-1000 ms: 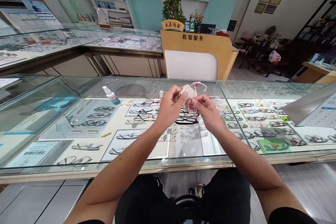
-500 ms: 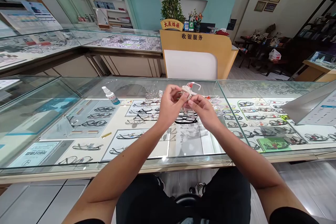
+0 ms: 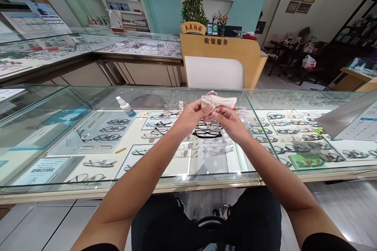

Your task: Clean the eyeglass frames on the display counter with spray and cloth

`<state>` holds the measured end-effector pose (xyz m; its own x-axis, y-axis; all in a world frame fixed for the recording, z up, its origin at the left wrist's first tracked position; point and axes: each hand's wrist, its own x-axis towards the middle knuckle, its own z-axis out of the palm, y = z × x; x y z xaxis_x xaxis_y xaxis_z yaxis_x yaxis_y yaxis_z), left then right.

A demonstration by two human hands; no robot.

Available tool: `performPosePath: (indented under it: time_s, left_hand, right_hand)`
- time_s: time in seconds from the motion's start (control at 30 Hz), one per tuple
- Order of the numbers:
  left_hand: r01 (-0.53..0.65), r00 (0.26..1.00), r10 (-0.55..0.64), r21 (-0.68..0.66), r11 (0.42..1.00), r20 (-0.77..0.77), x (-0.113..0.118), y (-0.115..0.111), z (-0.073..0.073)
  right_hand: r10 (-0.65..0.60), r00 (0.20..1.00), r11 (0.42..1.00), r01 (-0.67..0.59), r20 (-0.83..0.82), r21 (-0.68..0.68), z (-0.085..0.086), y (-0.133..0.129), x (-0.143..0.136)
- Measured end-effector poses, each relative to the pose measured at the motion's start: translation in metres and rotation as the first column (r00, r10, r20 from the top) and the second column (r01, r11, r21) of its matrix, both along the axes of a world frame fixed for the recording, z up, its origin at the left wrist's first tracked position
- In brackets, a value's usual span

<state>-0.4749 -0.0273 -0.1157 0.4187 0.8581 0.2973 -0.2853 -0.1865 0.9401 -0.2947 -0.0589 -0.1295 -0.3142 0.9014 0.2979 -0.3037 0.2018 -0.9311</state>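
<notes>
A pale cloth point(image 3: 225, 102) is bunched above the glass counter, between my two hands. My left hand point(image 3: 193, 115) is closed, with thumb and fingers pressing the cloth round a pair of light-coloured eyeglasses point(image 3: 211, 93). Only thin bits of the frame show past the folds, with some pink or red on them. Just right of it, my right hand point(image 3: 228, 121) pinches the lower edge of the glasses near the cloth; its fingertips are partly hidden. Under both hands, inside the case, lies a black-framed pair of glasses point(image 3: 207, 134).
A white spray bottle point(image 3: 125, 106) stands on the glass counter point(image 3: 188, 178) to the left. Rows of spectacles point(image 3: 107, 137) lie inside the case. A folded white card stand point(image 3: 353, 119) is at the right. Beyond are a wooden cashier desk point(image 3: 253, 51) and another display case point(image 3: 141, 47).
The cloth has spread out to the right over my right hand's fingers. A curved white and red glasses arm that stuck up is now mostly covered. Both hands stay close together.
</notes>
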Motion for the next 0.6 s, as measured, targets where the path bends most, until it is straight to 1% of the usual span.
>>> performPosePath:
  time_s: [0.07, 0.13, 0.27, 0.37, 0.6]
  left_hand:
    - [0.048, 0.998, -0.047, -0.011, 0.999, 0.04, 0.0, 0.001, 0.001]
    - [0.047, 0.997, -0.047, -0.011, 0.999, 0.054, 0.0, 0.001, 0.002]
    - [-0.023, 0.999, 0.023, 0.017, 1.0, 0.024, 0.001, -0.002, 0.003]
    - [-0.057, 0.998, 0.056, 0.043, 0.997, 0.025, 0.002, -0.003, 0.001]
    - [-0.126, 0.992, 0.125, 0.069, 0.99, 0.018, 0.006, -0.003, -0.007]
  right_hand:
    - [0.012, 1.0, 1.0, -0.012, -0.017, -0.027, 0.001, 0.0, -0.001]
    - [0.009, 1.0, 0.999, -0.01, -0.018, -0.046, 0.002, -0.001, -0.001]
    - [-0.022, 0.999, 0.998, 0.02, -0.035, -0.065, 0.003, -0.003, -0.003]
    - [-0.01, 0.998, 0.998, 0.005, -0.066, -0.067, 0.003, -0.003, -0.003]
    - [0.054, 0.998, 0.998, -0.053, 0.016, -0.042, 0.001, 0.002, 0.003]
